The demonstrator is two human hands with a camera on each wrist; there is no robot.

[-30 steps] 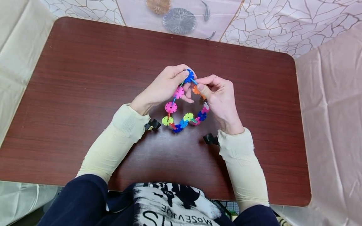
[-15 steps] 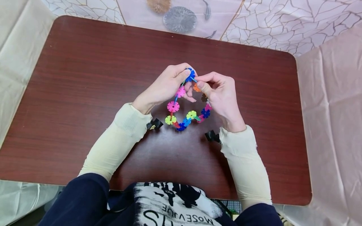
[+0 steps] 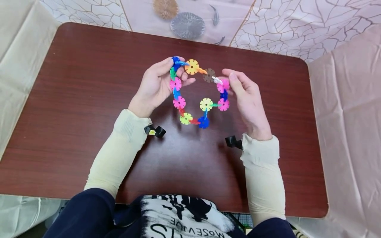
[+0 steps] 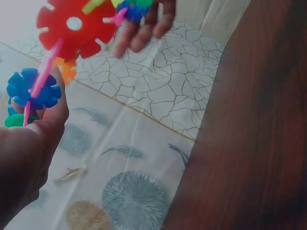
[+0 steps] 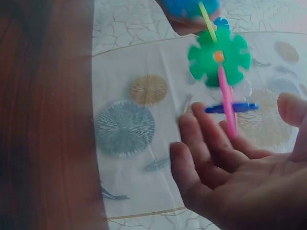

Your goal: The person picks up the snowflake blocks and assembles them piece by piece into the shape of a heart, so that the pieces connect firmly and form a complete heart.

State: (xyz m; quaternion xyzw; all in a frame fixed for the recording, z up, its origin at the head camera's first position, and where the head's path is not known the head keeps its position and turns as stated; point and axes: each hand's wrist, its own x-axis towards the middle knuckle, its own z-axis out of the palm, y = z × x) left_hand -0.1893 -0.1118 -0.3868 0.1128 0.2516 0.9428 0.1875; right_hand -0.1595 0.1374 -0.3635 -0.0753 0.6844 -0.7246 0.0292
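A ring of interlocking notched plastic snowflake discs (image 3: 179, 102), in many colours, hangs above the table in the head view. My left hand (image 3: 153, 85) pinches its dark blue disc (image 3: 175, 62) at the upper left, between thumb and fingers. Several of that hand's fingers spread behind the ring. At the ring's right side, my right hand (image 3: 248, 99) is beside a pink disc (image 3: 223, 86), its fingers loosely extended. In the right wrist view its fingers lie below a pink disc (image 5: 229, 110); whether they touch it I cannot tell.
The brown wooden table (image 3: 89, 82) spreads beneath both hands. Pale patterned cloth (image 3: 282, 26) stands behind its far edge, and plain pale cloth (image 3: 348, 115) hangs at the sides. A small black camera (image 3: 160, 132) sits at the left wrist.
Both hands were together at the blue disc; now they are apart, the left moved left, the right moved right and off its pinch. The ring has opened out wider and risen.
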